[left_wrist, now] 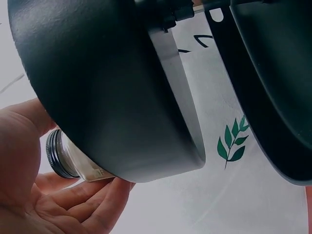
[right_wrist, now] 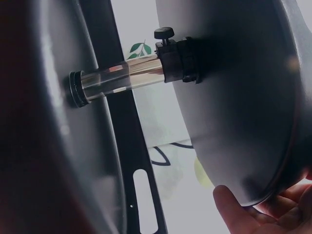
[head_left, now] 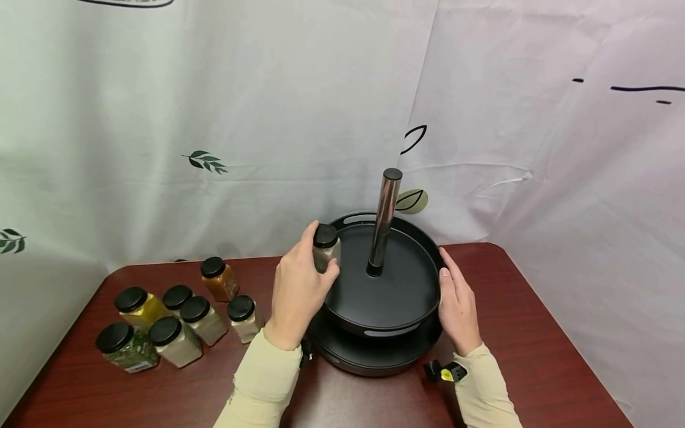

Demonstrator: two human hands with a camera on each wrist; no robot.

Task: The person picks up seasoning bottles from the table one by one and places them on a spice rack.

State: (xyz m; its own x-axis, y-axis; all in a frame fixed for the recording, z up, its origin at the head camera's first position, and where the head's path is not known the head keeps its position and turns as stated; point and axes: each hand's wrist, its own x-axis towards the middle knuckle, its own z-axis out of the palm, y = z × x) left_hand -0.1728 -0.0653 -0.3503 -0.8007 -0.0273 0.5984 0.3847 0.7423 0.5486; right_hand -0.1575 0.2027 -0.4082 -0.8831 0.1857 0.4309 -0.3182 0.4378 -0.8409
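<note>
Closest to the camera are two pale sleeves, left (head_left: 262, 383) and right (head_left: 484, 386), reaching in from the near side of a dark red table (head_left: 535, 356). Just past them is the lower tray (head_left: 369, 359) of a black two-tier stand, mostly hidden under the upper one. Off toward the table's left edge there's a bunch of seven other jars (head_left: 204, 324), all black-capped, one of them (the orange one) nearer the far edge.

The right hand (head_left: 457, 303) rests on the right side of the upper tray (head_left: 398, 303), fingers pretty straight, not clenched. The left hand (head_left: 299, 285) has a narrow hold on the jar (head_left: 326, 249), fingers and thumb around the glass, cap up, right at the upper tray's left rim. Can't tell if its base touches anything, since the thumb and rim hide it.

My two cents: keep the base clear of that rim, since a snag could tilt the jar. I'd keep light pressure with the right hand so the tray doesn't tip or turn, and stay clear of the shiny post (head_left: 383, 226) in the middle. Behind the table's far edge hangs a whitish leaf-print cloth (head_left: 299, 119).
</note>
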